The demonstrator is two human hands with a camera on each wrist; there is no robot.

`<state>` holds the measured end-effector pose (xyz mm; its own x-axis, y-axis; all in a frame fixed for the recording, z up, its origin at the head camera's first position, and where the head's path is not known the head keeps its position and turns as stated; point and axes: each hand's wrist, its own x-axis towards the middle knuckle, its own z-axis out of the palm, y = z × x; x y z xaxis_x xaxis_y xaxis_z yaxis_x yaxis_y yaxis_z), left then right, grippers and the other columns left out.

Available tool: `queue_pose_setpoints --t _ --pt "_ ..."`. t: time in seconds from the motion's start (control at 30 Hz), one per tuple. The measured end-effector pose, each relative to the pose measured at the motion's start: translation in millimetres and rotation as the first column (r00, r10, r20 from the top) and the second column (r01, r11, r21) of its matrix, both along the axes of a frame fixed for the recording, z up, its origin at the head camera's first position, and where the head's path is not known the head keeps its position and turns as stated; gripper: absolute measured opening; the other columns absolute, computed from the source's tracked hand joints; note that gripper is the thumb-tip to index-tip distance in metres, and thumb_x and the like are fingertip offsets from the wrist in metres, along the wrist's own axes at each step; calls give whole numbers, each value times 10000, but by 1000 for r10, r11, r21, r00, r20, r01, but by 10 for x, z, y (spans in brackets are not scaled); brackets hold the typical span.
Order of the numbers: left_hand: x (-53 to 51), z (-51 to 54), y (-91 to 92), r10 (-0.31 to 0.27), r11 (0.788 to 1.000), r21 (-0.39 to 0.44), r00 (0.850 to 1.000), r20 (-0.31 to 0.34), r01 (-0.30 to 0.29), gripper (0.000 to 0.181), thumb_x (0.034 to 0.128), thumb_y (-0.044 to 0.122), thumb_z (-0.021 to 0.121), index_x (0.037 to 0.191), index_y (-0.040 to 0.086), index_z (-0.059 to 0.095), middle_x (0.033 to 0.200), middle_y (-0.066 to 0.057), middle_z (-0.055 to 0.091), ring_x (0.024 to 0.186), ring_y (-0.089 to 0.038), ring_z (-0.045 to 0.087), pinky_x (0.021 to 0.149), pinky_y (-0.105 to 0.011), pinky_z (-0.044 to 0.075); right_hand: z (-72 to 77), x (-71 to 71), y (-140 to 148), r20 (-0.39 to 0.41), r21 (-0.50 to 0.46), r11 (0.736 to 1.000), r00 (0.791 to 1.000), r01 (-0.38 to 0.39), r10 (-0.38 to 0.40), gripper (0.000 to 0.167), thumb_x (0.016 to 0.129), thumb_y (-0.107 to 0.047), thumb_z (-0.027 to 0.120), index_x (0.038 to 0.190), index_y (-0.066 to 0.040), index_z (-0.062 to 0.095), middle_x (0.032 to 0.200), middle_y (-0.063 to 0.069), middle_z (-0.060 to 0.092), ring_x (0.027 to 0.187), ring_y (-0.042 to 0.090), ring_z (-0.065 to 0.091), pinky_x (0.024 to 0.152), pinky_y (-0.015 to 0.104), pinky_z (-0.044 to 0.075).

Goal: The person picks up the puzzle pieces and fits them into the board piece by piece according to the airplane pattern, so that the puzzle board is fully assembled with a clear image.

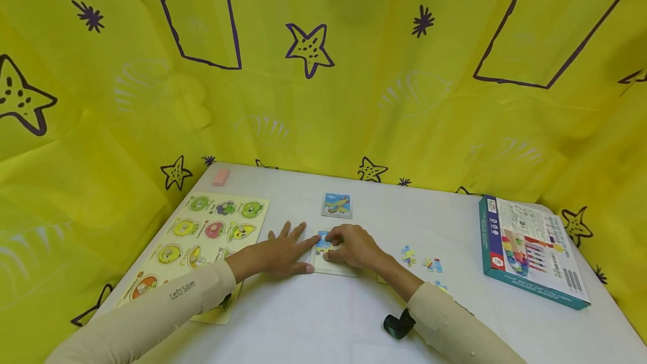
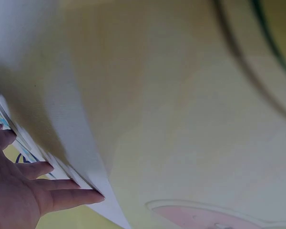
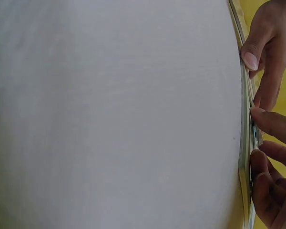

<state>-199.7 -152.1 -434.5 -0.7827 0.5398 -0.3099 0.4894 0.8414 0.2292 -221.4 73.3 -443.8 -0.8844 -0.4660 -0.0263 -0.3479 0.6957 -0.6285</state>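
Head view: puzzle tray [image 1: 335, 268] holds blue-yellow pieces [image 1: 322, 246]; left grip [image 1: 283, 253] wide, right grip [image 1: 354, 245] curled, cannot tell if holding.

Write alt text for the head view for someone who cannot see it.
A person's spread left hand touches a partly filled jigsaw tray while the right hand curls over it, on a white table. An airplane picture lies beyond; loose jigsaw pieces and a teal-edged box lie right, a fruit board left.
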Motion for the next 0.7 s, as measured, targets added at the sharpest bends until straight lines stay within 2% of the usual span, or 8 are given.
queue_pose_setpoints --t 0.2,0.47,0.7 --pt "-3 11 1 -4 1000 -2 1000 -1 4 746 978 629 485 1601 281 267 1668 -209 155 1476 -577 142 1056 -785 254 10 -2 16 -1 7 1000 1000 11 -11 245 783 -232 872 981 -158 749 876 -55 665 821 110 578 767 331 491" --pt "-9 36 10 -20 999 -29 1000 -5 20 753 984 633 465 1606 265 251 1667 -214 149 1472 -580 152 1068 -763 272 -3 -12 10 -22 14 1000 1000 2 -2 235 806 -250 855 1000 -133 790 954 -35 724 909 121 648 824 370 531" --pt "9 35 15 -71 997 -41 997 -24 70 736 1003 594 468 1605 226 261 1666 -194 179 1488 -506 223 1107 -674 324 -11 -3 8 -28 24 1000 1000 1 0 239 806 -262 856 999 -138 787 961 -41 726 915 122 654 827 375 532"
